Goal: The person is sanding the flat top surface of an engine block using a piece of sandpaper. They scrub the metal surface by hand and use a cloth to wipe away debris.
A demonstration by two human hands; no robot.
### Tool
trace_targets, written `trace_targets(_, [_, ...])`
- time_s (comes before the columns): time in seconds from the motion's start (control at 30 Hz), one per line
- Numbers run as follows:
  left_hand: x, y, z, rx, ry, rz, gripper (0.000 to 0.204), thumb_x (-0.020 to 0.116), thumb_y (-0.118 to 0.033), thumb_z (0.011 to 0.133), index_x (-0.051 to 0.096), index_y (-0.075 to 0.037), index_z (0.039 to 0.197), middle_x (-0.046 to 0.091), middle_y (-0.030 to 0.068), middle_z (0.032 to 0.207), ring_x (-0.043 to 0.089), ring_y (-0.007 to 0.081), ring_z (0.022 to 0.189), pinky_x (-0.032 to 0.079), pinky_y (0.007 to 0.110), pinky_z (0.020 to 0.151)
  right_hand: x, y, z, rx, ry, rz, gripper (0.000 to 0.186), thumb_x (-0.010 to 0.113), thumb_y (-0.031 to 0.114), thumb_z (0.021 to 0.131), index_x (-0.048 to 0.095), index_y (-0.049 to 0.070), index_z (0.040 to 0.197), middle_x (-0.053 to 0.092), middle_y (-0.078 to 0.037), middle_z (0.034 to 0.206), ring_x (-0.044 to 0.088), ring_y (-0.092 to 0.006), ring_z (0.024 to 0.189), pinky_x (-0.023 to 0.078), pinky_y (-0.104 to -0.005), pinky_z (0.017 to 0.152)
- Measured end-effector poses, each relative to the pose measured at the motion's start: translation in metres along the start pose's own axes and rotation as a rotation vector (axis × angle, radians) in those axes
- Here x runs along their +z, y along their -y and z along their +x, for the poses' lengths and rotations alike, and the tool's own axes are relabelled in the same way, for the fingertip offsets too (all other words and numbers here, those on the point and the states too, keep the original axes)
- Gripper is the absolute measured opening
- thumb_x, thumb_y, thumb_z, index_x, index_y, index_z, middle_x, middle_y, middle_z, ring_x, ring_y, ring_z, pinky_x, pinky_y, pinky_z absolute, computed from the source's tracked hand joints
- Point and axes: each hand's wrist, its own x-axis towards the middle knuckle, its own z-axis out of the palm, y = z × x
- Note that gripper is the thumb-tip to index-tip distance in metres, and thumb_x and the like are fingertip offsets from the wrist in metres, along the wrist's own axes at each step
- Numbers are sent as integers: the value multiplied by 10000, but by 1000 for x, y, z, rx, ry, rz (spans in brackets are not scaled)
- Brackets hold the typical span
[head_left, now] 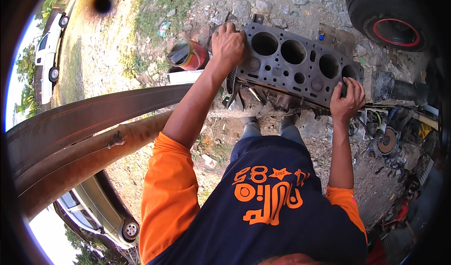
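A grey metal engine block (306, 70) lies in front of me, its flat top face up, with a row of large round cylinder bores and several smaller holes. My left hand (229, 46) is closed over its left end, fingers curled at the far corner. At the right end my right hand (346, 98) grips the near corner. Its fingertips rest by the last bore, which they partly cover, and the thumb lies on the top face. What the palms touch underneath is hidden.
Left of the block stands a red and yellow can (193, 55) beside a white container (183, 77). A large tyre (359, 16) with a red-ringed rim is at the far right. Metal parts (387, 140) lie to the right. Thick beams (101, 116) cross at left.
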Motion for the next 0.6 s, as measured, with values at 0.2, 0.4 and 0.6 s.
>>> trace_targets(0.2, [-5, -6, -84, -50, 21, -231, 343, 679, -210, 927, 795, -108, 1233, 667, 213, 1202, 621, 420, 1161, 518, 520, 995, -2, 2, -1, 18, -22, -7, 242, 738, 222, 947, 773, 109, 1158, 721, -39, 1251, 621, -299, 1304, 418, -506, 1106])
trace_targets(0.4, [12, 8, -151, -383, -20, -951, 315, 717, -87, 906, 817, -12, 1195, 690, 155, 1150, 640, 259, 1146, 538, 381, 992, 2, 1, -3, 43, 6, 15, 230, 734, 218, 953, 776, 105, 1149, 726, -44, 1243, 622, -305, 1307, 434, -505, 1097])
trace_targets(0.6, [0, -16, -179, -481, -181, -1086, 314, 813, -124, 899, 815, 4, 1186, 609, 142, 1288, 590, 216, 1148, 493, 368, 1040, 6, -7, -4, 47, 27, 153, 259, 769, 234, 939, 784, 133, 1178, 729, -53, 1258, 622, -316, 1308, 429, -521, 1125])
